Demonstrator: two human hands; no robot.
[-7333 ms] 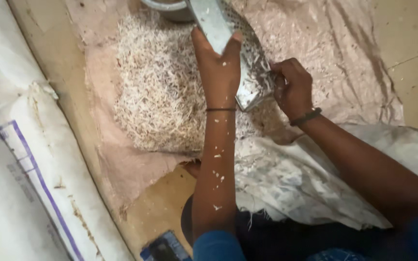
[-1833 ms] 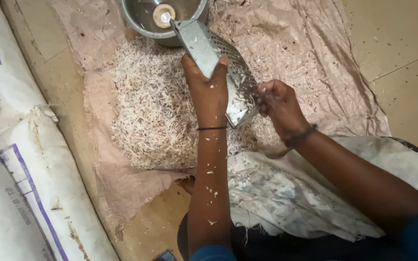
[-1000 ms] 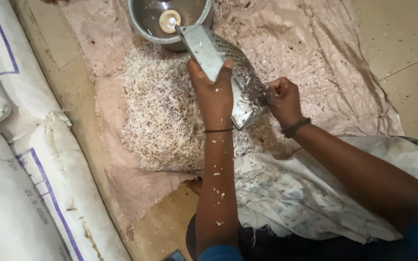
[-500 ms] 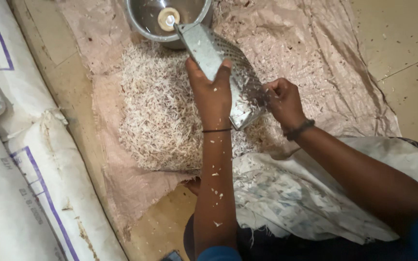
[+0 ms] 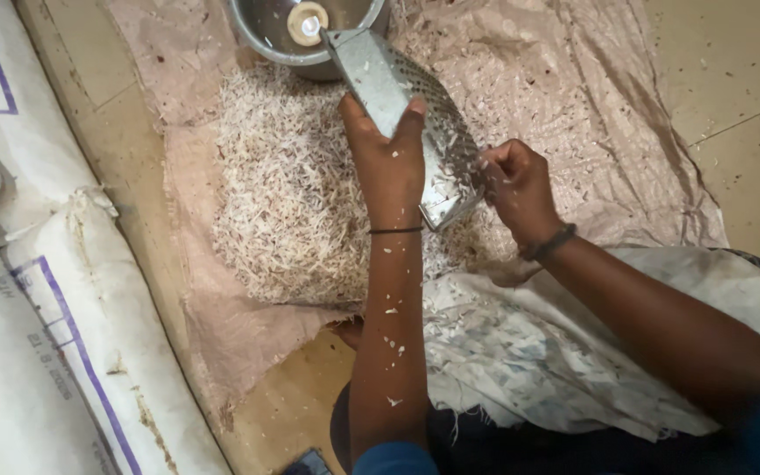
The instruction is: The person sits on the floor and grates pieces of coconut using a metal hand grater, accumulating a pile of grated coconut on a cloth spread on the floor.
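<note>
My left hand [image 5: 387, 163] grips a flat metal grater [image 5: 415, 114] by its middle, holding it tilted over a heap of white shreds [image 5: 292, 193]. The grater's far end leans on a steel bowl [image 5: 261, 31]. My right hand [image 5: 516, 180] is closed against the grater's lower right face; whatever it presses there is hidden by the fingers. White flecks stick to my left forearm.
The shreds lie on a pinkish woven sheet [image 5: 591, 123] spread on the tan floor [image 5: 741, 79]. White sacks [image 5: 37, 308] with blue lines are stacked along the left. A small pale piece [image 5: 307, 22] lies inside the bowl. A stained cloth [image 5: 521, 352] covers my lap.
The view has shifted slightly. My right hand has moved a little along the grater face, while my left hand keeps the same hold.
</note>
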